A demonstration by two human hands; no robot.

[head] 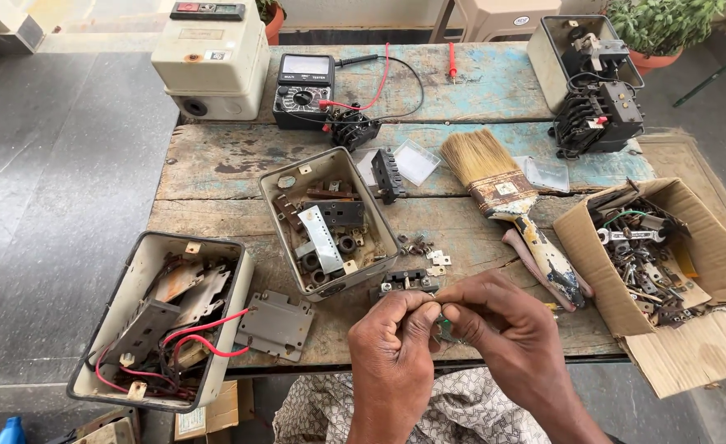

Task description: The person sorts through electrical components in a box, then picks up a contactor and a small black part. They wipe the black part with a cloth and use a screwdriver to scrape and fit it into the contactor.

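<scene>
My left hand and my right hand meet at the near edge of a worn wooden table. Together they pinch a small metal part, mostly hidden by the fingers. Just beyond the fingertips lies a small black contact block with loose screws and small metal contacts scattered past it. An open grey starter box with a metal strip inside sits left of those.
A second open box with red wires hangs off the left edge beside a grey plate. A paintbrush, pliers, a cardboard box of tools, a multimeter, a cream starter case and a black contactor surround them.
</scene>
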